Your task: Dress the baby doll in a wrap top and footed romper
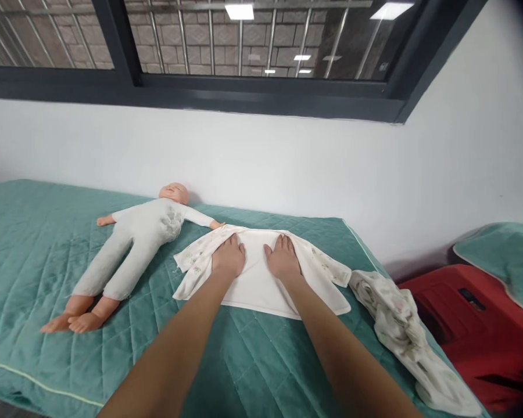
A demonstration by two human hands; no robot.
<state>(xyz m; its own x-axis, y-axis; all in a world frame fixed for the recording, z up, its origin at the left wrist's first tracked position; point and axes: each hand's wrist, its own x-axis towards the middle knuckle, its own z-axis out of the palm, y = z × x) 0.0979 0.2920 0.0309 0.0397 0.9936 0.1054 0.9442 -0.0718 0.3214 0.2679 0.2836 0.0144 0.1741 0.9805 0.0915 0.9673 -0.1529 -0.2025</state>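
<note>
A small white baby shirt (pixel 255 287) lies spread on the green quilted cover, its front opened out to both sides and its sleeves outstretched. My left hand (pixel 229 257) rests flat on the left part of the shirt, near the collar. On the right part, my right hand (pixel 283 258) lies flat in the same way, fingers pointing to the wall. Both palms press on the cloth and grip nothing. To the left a baby doll (pixel 146 229) in white clothing lies on its back, one of its hands touching the shirt's left shoulder.
Crumpled white patterned baby clothing (pixel 401 325) lies at the right edge of the green quilted cover (pixel 253 366). Beyond that edge stands a red plastic chair (pixel 475 325) with green cloth (pixel 505 261) over it. A white wall (pixel 261 162) and barred window (pixel 244 46) are behind.
</note>
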